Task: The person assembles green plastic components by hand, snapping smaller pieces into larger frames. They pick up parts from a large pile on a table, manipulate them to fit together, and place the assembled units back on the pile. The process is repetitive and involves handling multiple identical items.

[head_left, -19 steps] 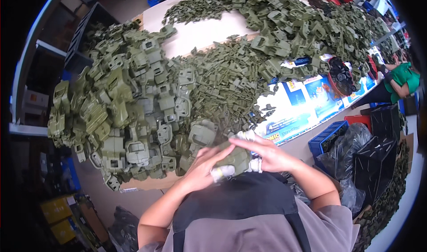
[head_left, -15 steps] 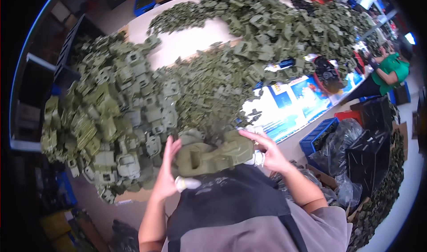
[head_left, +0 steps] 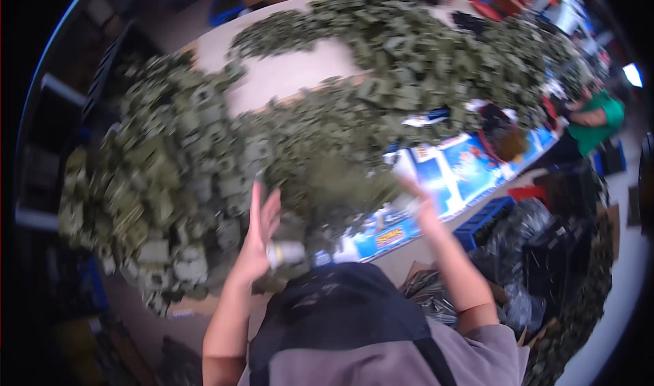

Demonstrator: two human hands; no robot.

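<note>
My left hand (head_left: pixel 256 235) is raised before the near edge of the table with its fingers stretched out and apart, holding nothing. A white covering (head_left: pixel 286 252) wraps its thumb. My right hand (head_left: pixel 421 198) reaches forward over the blue-and-white printed sheet (head_left: pixel 470 164), and its fingers are smeared by motion. Just left of it, a blurred olive-green moulded plastic part (head_left: pixel 354 181) is above the small green pieces; whether my right hand touches it, I cannot tell. Large olive-green plastic parts (head_left: pixel 157 175) are heaped to the left of my left hand.
Small green pieces (head_left: pixel 422 66) spread across the far side of the table (head_left: pixel 300 66). A dark round container (head_left: pixel 503 130) stands on the printed sheet. At right are a blue crate (head_left: pixel 480 222), clear plastic bags (head_left: pixel 511 239) and a person in green (head_left: pixel 603 117).
Half a second ago the large olive part was between both hands, close to my apron. Now it is farther forward and blurred; my right hand has moved forward, while my left hand is off the part.
</note>
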